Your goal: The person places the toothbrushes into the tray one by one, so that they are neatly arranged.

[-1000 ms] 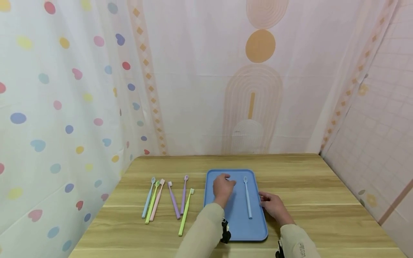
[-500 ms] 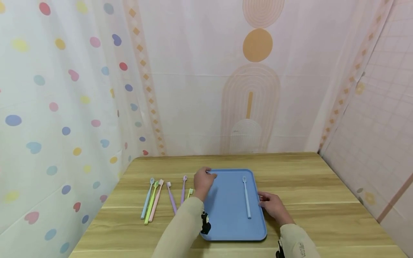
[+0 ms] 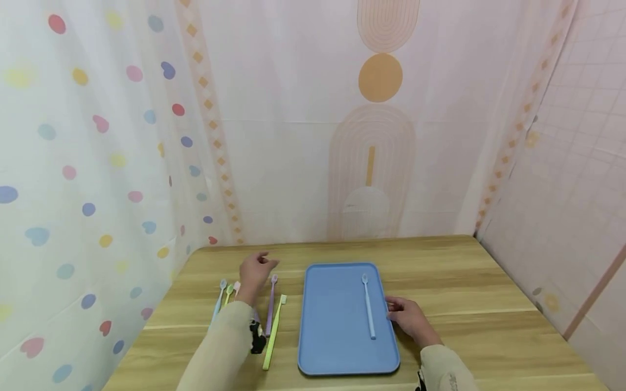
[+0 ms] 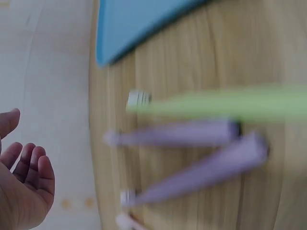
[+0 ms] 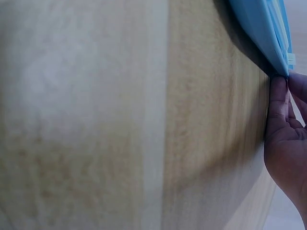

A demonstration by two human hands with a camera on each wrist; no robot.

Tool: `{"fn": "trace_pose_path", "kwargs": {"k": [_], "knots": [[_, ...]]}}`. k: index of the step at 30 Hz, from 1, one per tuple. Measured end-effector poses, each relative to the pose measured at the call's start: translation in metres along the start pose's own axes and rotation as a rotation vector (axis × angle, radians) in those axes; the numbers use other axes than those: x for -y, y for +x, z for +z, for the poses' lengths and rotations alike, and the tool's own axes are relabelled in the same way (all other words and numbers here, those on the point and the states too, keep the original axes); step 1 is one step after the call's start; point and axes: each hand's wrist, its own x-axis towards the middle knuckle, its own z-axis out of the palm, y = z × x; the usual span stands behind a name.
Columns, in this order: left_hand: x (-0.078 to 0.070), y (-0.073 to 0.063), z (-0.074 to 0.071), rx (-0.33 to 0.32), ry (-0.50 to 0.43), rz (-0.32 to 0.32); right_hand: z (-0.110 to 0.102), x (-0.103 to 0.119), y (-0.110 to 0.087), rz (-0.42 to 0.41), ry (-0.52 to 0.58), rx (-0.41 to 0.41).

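My left hand point(image 3: 255, 276) is held over the toothbrushes left of the tray, fingers loosely bent with nothing in them. Beneath and beside it lie a purple toothbrush point(image 3: 271, 308), a green toothbrush point(image 3: 274, 336) and, partly covered by the forearm, a second purple toothbrush point(image 4: 201, 172). A light blue toothbrush point(image 3: 217, 305), a second green toothbrush point(image 3: 228, 293) and a pink toothbrush point(image 3: 237, 288) show farther left, their lower parts behind the sleeve. My right hand point(image 3: 411, 319) pinches the right rim of the blue tray point(image 3: 332, 326). Inside the tray, toward that side, lies another light blue toothbrush point(image 3: 369, 314).
Everything lies on a wood-grain table point(image 3: 450, 282). A patterned curtain point(image 3: 283, 163) hangs behind its far edge, and a dotted curtain point(image 3: 117, 217) runs along the left side. Another pale curtain point(image 3: 577, 217) stands along the right.
My left hand has moved left from over the tray, past its left rim, to above the toothbrushes. The right hand stays at the tray's rim. The head view has shifted slightly.
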Motion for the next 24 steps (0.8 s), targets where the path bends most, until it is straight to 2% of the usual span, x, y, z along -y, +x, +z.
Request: {"fn": "trace_pose_path", "kwargs": {"k": [3, 6, 13, 17, 24], "knots": [[0.013, 0.007, -0.021, -0.023, 0.037, -0.001, 0.000, 0.000, 0.000, 0.011, -0.004, 0.003], [0.023, 0.008, -0.043, -0.042, 0.056, -0.008, -0.001, -0.001, -0.001, 0.013, -0.013, 0.004], [0.052, -0.002, -0.082, -0.062, 0.063, -0.072, 0.001, -0.001, -0.002, 0.027, -0.008, 0.009], [0.068, -0.006, -0.091, -0.073, 0.056, -0.108, -0.001, 0.000, -0.001, 0.022, -0.008, 0.009], [0.088, -0.016, -0.094, -0.072, 0.046, -0.155, -0.006, -0.002, 0.000, 0.038, -0.006, 0.008]]}}
